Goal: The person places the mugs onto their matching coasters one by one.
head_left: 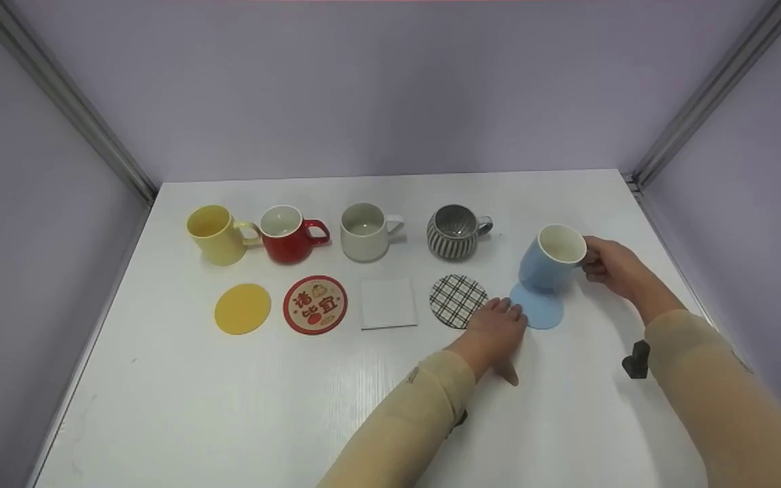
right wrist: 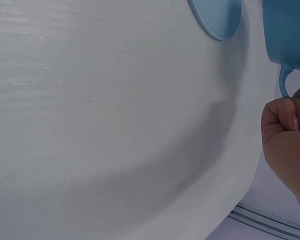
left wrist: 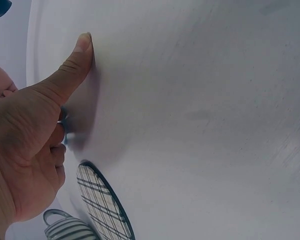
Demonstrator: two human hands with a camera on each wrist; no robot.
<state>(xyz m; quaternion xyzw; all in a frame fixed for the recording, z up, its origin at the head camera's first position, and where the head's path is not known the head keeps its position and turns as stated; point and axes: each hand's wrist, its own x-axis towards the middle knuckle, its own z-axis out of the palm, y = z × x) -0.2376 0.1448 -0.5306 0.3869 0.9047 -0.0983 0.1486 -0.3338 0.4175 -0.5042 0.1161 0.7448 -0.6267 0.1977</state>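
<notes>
My right hand (head_left: 614, 268) grips the handle of a light blue mug (head_left: 546, 264), which is white inside. In the right wrist view, the mug (right wrist: 290, 35) appears raised off the table, apart from a round blue coaster (head_left: 541, 310). Seen from the head, its base overlaps the coaster's back edge. My left hand (head_left: 497, 331) lies palm down, its fingertips at the coaster's left edge; whether they touch it I cannot tell. The thumb sticks out to the side in the left wrist view. Part of a round plaid coaster (head_left: 457, 301) lies beside these fingers.
Along the back stand a yellow mug (head_left: 219, 237), a red mug (head_left: 289, 238), a white mug (head_left: 365, 237) and a grey striped mug (head_left: 453, 236). In front lie a yellow coaster (head_left: 243, 309), a red-rimmed printed coaster (head_left: 315, 305) and a square white coaster (head_left: 388, 303). Walls enclose the table.
</notes>
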